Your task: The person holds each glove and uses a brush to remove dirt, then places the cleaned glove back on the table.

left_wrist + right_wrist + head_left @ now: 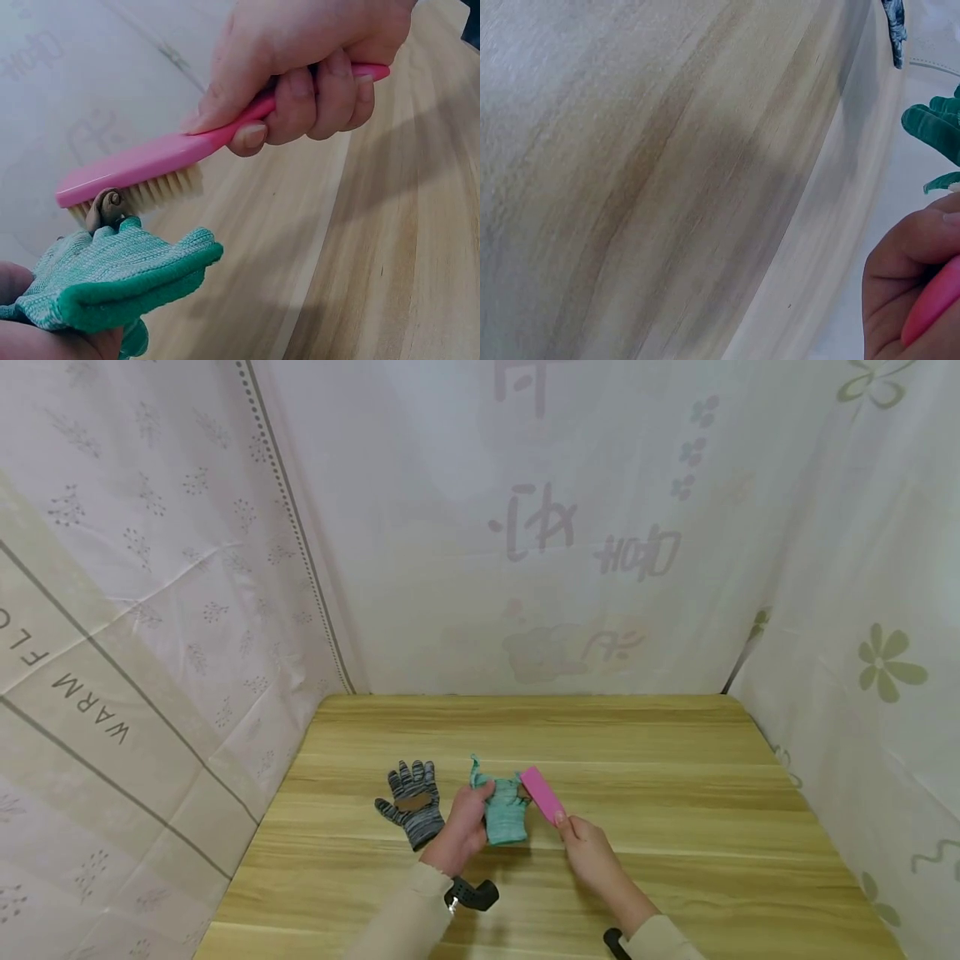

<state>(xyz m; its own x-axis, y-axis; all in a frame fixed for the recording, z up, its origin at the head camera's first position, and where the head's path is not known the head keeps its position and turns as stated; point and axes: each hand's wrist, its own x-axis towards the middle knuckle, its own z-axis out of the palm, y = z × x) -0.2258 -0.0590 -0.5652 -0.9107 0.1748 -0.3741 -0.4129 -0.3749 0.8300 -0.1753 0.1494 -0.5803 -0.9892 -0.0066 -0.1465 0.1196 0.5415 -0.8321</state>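
A green knit glove (pixel 139 270) is held in my left hand (pixel 467 828), with the thumb over it in the head view. In the left wrist view a brown curled lump (pixel 107 208) sits on the glove, right at the bristles (pixel 161 187) of a pink brush (pixel 543 793). My right hand (pixel 588 852) grips that brush by its handle, fingers wrapped round it, with the bristle side facing down toward the glove. Only part of the right hand and the pink handle (pixel 934 304) shows in the right wrist view.
On the wooden table (pixel 637 760), left of my left hand, a grey-and-black knit glove (pixel 422 820) lies flat with its fingers spread. It has a brown patch (pixel 412 802) on it. Patterned cloth (pixel 450 527) hangs behind the table and along both sides.
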